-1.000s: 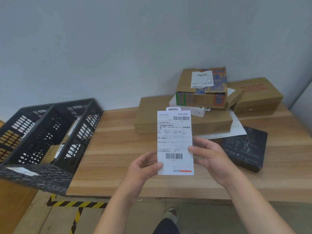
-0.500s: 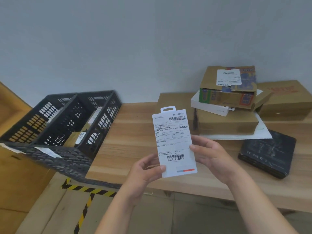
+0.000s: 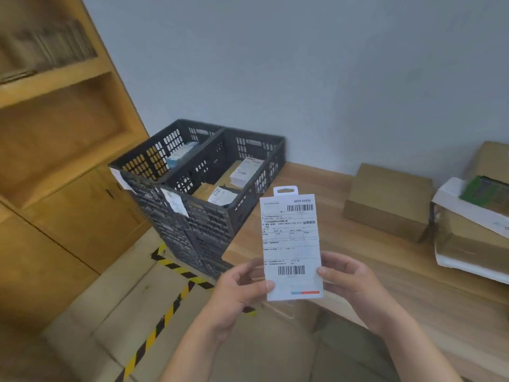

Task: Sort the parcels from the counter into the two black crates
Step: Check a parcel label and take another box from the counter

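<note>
The sorting looks partly done: the two black crates [image 3: 198,232] at centre frame already hold a few labelled parcels [image 3: 245,172], while brown boxes [image 3: 385,197] wait unsorted on the counter [image 3: 407,274] at the right edge. The left hand [image 3: 242,288] and right hand [image 3: 349,282] each pinch a lower side of a flat white parcel [image 3: 292,244], held upright at lower centre, outside the crates.

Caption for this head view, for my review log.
Left hand and right hand hold a flat labelled parcel upright, near two black crates already holding parcels.
</note>
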